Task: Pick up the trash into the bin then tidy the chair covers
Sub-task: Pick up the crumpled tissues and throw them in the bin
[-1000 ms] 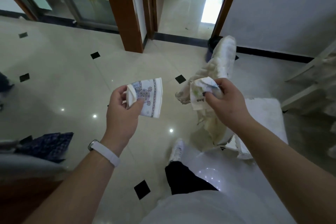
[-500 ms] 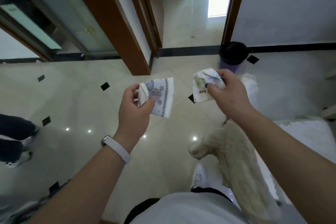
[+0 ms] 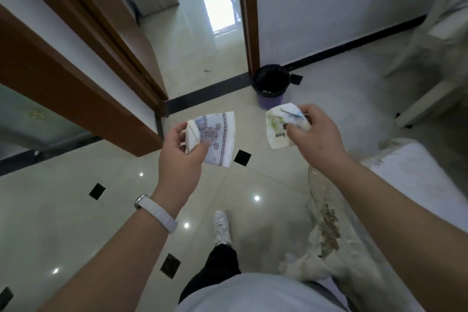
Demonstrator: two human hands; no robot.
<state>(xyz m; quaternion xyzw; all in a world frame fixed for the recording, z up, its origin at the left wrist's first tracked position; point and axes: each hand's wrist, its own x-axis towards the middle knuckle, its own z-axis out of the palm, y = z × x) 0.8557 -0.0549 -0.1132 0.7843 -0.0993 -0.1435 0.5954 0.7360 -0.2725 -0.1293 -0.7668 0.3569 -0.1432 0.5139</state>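
Note:
My left hand (image 3: 181,157) pinches a flattened paper cup with a blue pattern (image 3: 215,139) between thumb and fingers. My right hand (image 3: 319,137) grips a crumpled white paper wrapper with green marks (image 3: 279,125). Both pieces of trash are held out in front of me above the tiled floor. A small purple bin with a black liner (image 3: 271,86) stands on the floor by the door frame, just beyond my right hand. A cream fluffy chair cover (image 3: 326,225) hangs off a white chair seat (image 3: 415,185) under my right forearm.
A brown door frame (image 3: 249,23) rises behind the bin, and a brown door jamb (image 3: 83,78) juts out at left. A white chair (image 3: 435,58) stands at the right wall. My white shoe (image 3: 222,227) is on the glossy floor below.
I have stepped closer to the bin, which now sits larger and nearer in view. Both hands still hold their trash, held further apart.

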